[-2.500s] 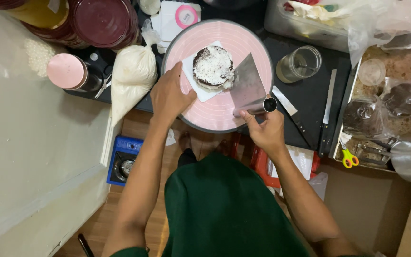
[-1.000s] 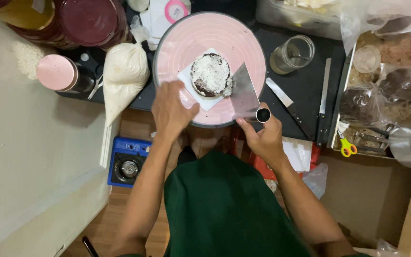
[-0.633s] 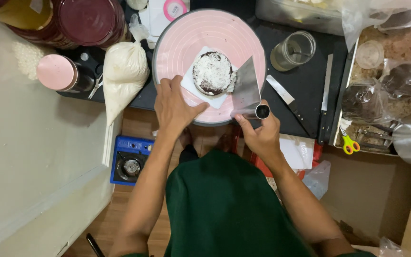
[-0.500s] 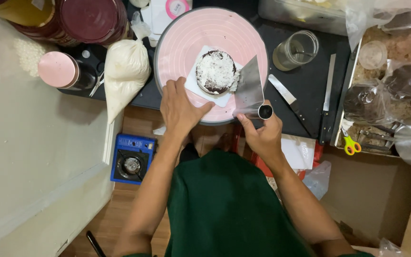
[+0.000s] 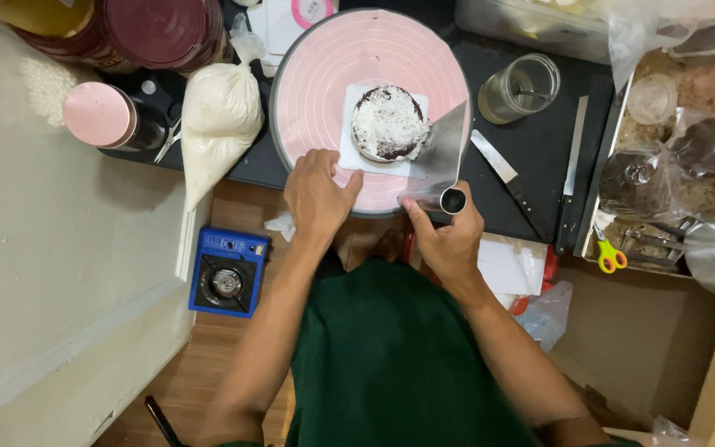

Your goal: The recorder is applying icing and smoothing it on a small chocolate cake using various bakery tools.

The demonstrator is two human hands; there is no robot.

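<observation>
While the pink turntable (image 5: 324,74) is touched at its near rim, the scene is set out as follows.

Left hand: the left hand (image 5: 318,194) is laid palm down on the near edge of the turntable, fingers spread loosely and closed around nothing.

Right hand: the right hand (image 5: 448,236) is closed around the tube-shaped handle of a metal scraper (image 5: 442,157), thumb and fingers wrapped about it.

Scraper: the blade is held upright beyond the right fingertips, its far edge set against the side of the cake (image 5: 388,122).

Cake: a small round dark cake, smeared on top with white cream, is found just beyond the left fingertips and beside the right fingers, on a white square card (image 5: 353,149) at the middle of the turntable.

Beside the left fingers: a filled white piping bag (image 5: 218,116) is laid on the dark counter, with a pink-lidded jar (image 5: 101,116) further out on the same side.

Beside the right fingers: a knife (image 5: 502,170) is laid on the counter close to the scraper, a serrated knife (image 5: 574,145) further out, and a glass jar (image 5: 520,85) beyond them.

Far right: yellow-handled scissors (image 5: 610,252) are seen at the edge of a tray.

Below the left wrist: a small blue stove (image 5: 229,273) is seen on the floor.
</observation>
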